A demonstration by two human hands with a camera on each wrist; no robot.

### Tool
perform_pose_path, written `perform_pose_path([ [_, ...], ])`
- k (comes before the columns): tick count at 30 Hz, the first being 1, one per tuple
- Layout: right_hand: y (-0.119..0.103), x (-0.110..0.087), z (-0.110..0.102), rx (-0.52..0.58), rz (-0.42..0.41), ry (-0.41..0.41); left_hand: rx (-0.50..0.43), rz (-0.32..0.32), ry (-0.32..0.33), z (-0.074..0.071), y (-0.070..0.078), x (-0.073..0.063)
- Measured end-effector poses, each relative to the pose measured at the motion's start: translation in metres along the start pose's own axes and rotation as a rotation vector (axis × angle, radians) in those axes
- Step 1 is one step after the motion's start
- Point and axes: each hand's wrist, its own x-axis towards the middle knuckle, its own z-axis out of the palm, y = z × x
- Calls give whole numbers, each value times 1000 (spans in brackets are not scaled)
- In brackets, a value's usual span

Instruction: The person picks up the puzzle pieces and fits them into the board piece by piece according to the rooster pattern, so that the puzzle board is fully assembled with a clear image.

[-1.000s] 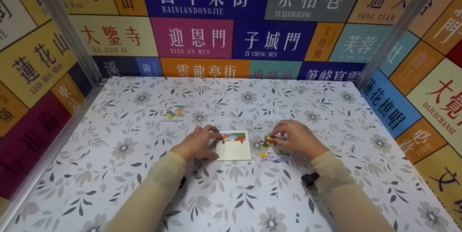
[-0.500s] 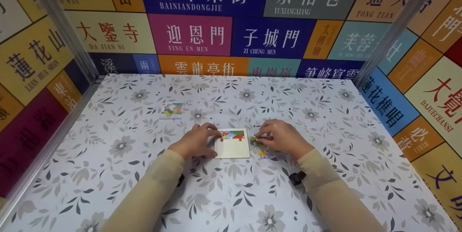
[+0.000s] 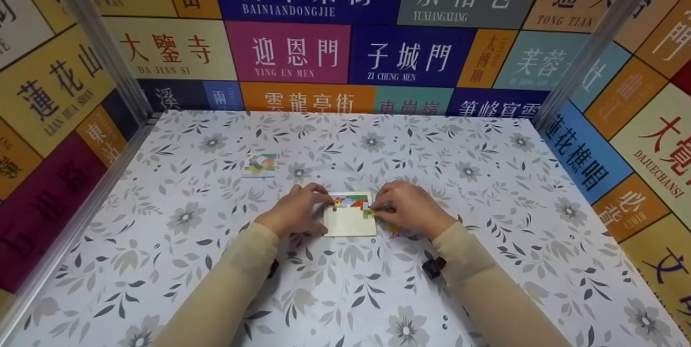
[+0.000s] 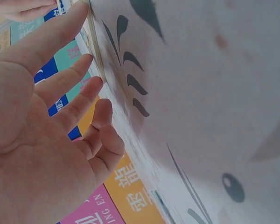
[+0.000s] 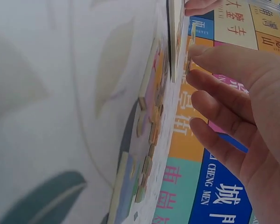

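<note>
A shallow white puzzle tray point(image 3: 351, 224) lies on the table, with joined picture pieces point(image 3: 351, 201) along its far side and bare board nearer me. My left hand point(image 3: 294, 212) rests at the tray's left edge, thumb and fingers spread apart; the left wrist view shows the thumb point(image 4: 51, 39) touching the tray's rim. My right hand point(image 3: 413, 209) pinches a small green and pale puzzle piece point(image 3: 366, 210) over the tray's right side. In the right wrist view, the piece point(image 5: 191, 44) is seen edge-on between thumb and fingers. Loose puzzle pieces point(image 5: 147, 172) lie beside the tray, mostly hidden under the right hand.
A small square picture card or assembled puzzle point(image 3: 260, 165) lies farther back on the left. White cloth with grey flowers point(image 3: 216, 282) covers the table. Panels with large characters point(image 3: 291, 55) stand behind it and at both sides.
My right hand has picked a puzzle piece from the loose ones and carried it left onto the tray's right side. The left hand has stayed at the tray's left edge.
</note>
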Motion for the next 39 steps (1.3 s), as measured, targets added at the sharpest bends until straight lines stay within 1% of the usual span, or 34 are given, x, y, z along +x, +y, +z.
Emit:
perform_pose_path([
  [4,-3,4,2,5,-6,0,3,2,1,0,0,0],
  [7,-6,7,4,12,-25,7,2,-1,3,1,0,0],
  [14,-12,14,6,27,-45,-4,43,-40,5,1,3,0],
  [21,-20,19,12,64,-81,7,46,-19,30,1,2,0],
  [30,-31,28,16,26,-101,-13,23,-43,14,1,1,2],
  [35,-35,35,18,8,-142,-1,18,-40,20,1,1,2],
  [39,-37,40,19,12,-156,3,12,-34,25,1,1,2],
])
